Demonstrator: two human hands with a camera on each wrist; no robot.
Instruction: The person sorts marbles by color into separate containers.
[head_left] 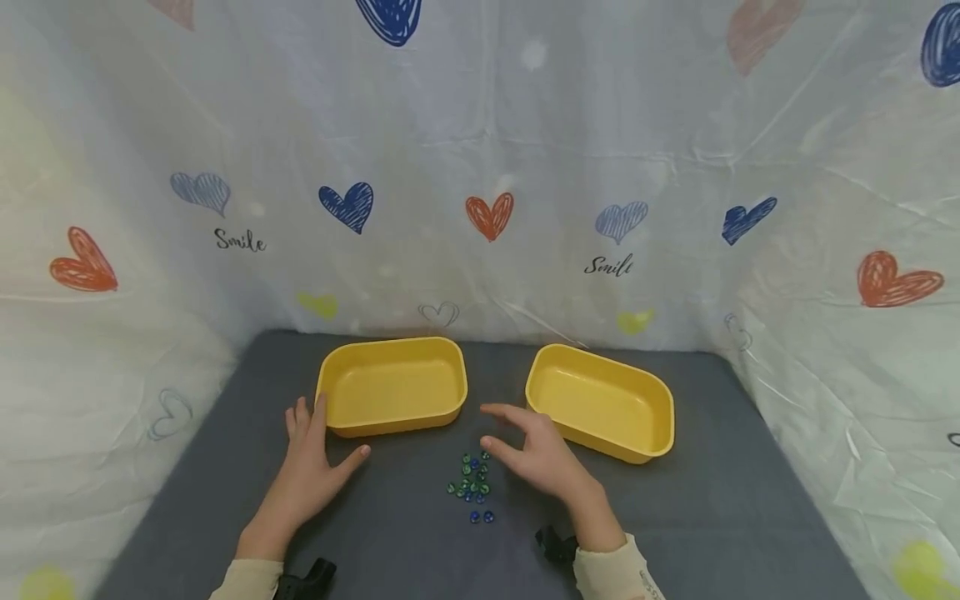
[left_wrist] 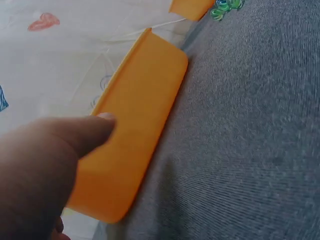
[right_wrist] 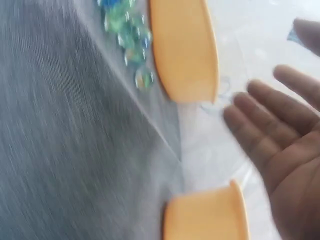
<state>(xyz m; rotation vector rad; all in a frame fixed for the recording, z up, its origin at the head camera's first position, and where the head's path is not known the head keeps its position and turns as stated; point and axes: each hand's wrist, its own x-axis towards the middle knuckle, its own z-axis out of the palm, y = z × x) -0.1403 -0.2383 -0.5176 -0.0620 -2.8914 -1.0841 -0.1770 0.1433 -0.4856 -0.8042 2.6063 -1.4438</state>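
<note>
A loose cluster of green and blue glass marbles [head_left: 474, 485] lies on the grey cloth between my hands. My left hand [head_left: 303, 483] is at the left end of a yellow rectangular tub [head_left: 393, 387], fingers extended and thumb spread away. Whether its fingertips touch the tub's wall is hard to tell. With fingers apart and nothing held, my right hand [head_left: 546, 457] hovers just right of the marbles, in front of a second yellow tub [head_left: 600, 404]. The right wrist view shows that hand's bare palm [right_wrist: 295, 170] and stretched fingers.
Both tubs stand near the back edge of the grey cloth-covered table [head_left: 405, 533], the right one turned at an angle. A white curtain [head_left: 420, 125] printed with hearts hangs behind and at both sides. Dark wrist devices [head_left: 306, 579] sit on both wrists.
</note>
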